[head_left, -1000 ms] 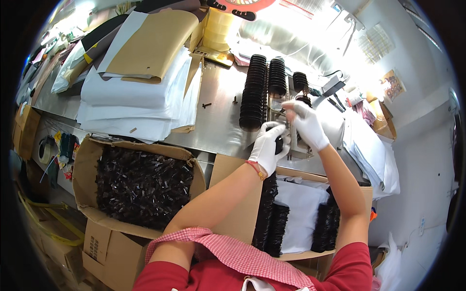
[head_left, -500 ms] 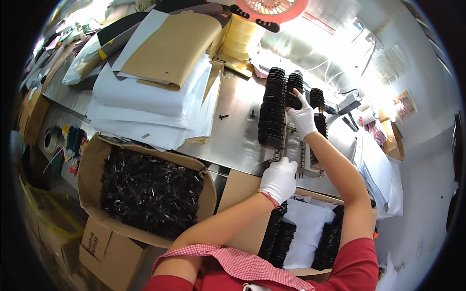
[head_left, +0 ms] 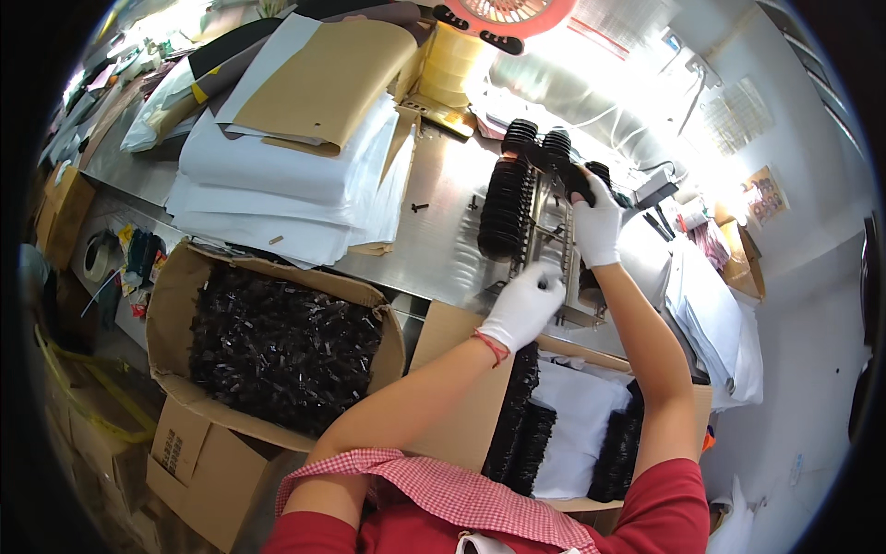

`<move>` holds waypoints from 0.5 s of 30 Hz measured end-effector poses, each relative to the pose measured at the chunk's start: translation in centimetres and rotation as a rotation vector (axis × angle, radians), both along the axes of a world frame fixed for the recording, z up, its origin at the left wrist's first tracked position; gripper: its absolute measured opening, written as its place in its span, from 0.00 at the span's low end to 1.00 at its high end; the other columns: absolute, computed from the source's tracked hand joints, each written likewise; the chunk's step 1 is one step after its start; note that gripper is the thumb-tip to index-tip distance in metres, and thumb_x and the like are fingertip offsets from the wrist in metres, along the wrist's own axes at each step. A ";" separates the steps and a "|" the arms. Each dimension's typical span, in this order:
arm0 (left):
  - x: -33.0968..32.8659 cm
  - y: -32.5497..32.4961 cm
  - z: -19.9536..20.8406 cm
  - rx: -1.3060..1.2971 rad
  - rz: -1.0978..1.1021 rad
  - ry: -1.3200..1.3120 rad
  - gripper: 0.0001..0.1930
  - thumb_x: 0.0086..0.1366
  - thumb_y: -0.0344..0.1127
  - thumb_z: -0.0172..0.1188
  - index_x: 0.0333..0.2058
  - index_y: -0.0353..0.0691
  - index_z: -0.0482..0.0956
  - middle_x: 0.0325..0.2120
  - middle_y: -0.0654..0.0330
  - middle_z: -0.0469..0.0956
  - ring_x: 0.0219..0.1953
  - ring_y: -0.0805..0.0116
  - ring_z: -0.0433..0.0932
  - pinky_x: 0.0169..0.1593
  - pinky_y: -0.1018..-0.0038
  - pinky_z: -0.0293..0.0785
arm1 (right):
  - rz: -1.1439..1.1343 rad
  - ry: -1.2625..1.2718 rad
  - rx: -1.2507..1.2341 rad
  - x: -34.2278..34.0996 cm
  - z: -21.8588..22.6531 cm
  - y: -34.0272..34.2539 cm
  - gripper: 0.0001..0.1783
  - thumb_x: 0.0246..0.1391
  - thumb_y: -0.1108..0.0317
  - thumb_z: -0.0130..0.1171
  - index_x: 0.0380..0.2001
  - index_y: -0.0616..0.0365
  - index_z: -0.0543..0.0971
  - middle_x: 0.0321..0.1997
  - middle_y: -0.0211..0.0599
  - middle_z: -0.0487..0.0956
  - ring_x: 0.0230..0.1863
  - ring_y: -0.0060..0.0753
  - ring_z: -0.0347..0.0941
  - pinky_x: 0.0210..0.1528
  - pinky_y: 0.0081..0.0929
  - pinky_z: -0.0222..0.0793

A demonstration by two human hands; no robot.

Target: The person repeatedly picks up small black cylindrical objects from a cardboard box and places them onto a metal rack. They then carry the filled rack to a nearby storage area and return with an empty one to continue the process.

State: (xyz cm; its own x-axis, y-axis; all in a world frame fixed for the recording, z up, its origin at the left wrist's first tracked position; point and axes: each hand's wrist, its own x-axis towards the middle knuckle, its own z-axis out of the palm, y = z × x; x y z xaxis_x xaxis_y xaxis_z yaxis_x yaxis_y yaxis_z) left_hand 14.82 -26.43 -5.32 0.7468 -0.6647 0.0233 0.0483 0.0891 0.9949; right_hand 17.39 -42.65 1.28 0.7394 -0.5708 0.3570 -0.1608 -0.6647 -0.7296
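Note:
My right hand, in a white glove with bare fingertips, grips a flat black piece with rounded lobes. The piece is above the far part of a metal rack. Rows of thin black rounded pieces stand packed on edge along the rack, the longest row on its left side. My left hand, also gloved, is closed at the rack's near end, its fingers curled together. A small dark spot shows between those fingers; whether it is a held thing or a gap is unclear.
A carton of small black pieces stands at the left. An open box near me holds black stacked pieces and white sheets. Paper piles lie back left. A pink fan stands at the back; two loose screws lie on the metal table.
My right hand has drawn slightly nearer and right, now holding the lobed black piece off the rows. My left hand's fingers have curled closed near the rack's front.

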 end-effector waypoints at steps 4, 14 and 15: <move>0.5 -1.1 2.4 -0.252 0.196 0.411 0.21 0.67 0.38 0.65 0.56 0.37 0.74 0.32 0.69 0.77 0.27 0.85 0.71 0.26 0.85 0.68 | 0.273 -0.171 0.851 -6.4 2.1 0.7 0.25 0.56 0.81 0.51 0.59 0.68 0.71 0.54 0.45 0.78 0.51 0.37 0.77 0.58 0.29 0.72; 1.1 1.2 2.9 0.138 0.540 -0.995 0.12 0.61 0.41 0.67 0.26 0.41 0.77 0.32 0.58 0.76 0.36 0.55 0.75 0.41 0.61 0.75 | -0.035 -0.037 0.408 -11.6 -2.1 6.9 0.21 0.54 0.81 0.58 0.53 0.66 0.77 0.39 0.35 0.83 0.38 0.18 0.75 0.44 0.18 0.72; 1.2 1.6 2.9 0.213 0.594 -1.017 0.14 0.61 0.43 0.67 0.26 0.40 0.77 0.32 0.58 0.76 0.36 0.54 0.75 0.41 0.60 0.75 | -0.019 -0.041 0.300 -11.4 -2.2 7.2 0.21 0.54 0.81 0.57 0.54 0.64 0.77 0.40 0.34 0.83 0.38 0.18 0.76 0.44 0.19 0.72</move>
